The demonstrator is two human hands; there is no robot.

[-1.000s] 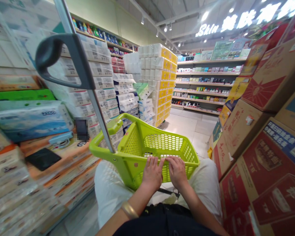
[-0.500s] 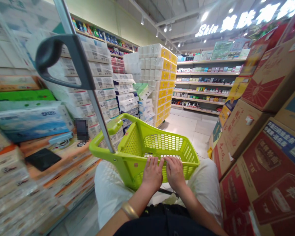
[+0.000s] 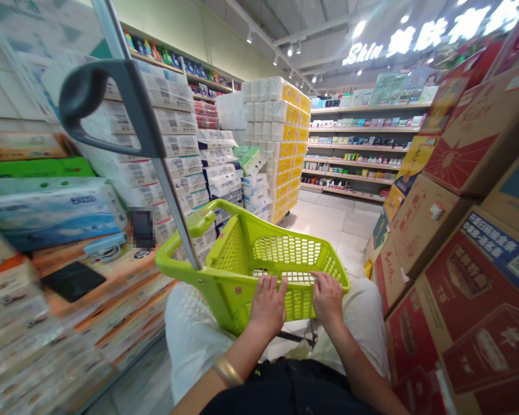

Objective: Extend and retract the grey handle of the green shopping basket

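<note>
A lime-green plastic shopping basket (image 3: 242, 253) stands between my knees, with a grey pull handle (image 3: 112, 98) rising on a metal rod at the upper left. My left hand (image 3: 268, 305) lies on the near rim of the basket, fingers curled over the edge. My right hand (image 3: 327, 298) grips the same rim further right, near the corner. A gold bangle (image 3: 227, 369) sits on my left wrist. The inside of the basket that shows is bare mesh.
Stacked tissue packs (image 3: 56, 213) and a dark phone (image 3: 73, 280) line the left side. Red and brown cartons (image 3: 458, 242) pile up close on the right. A tall stack of yellow-and-white paper rolls (image 3: 279, 144) and product shelves (image 3: 354, 155) stand ahead across the tiled floor (image 3: 328, 225).
My right hand has slid to the right along the basket's near rim, away from my left hand. The left hand and the basket stay where they were.
</note>
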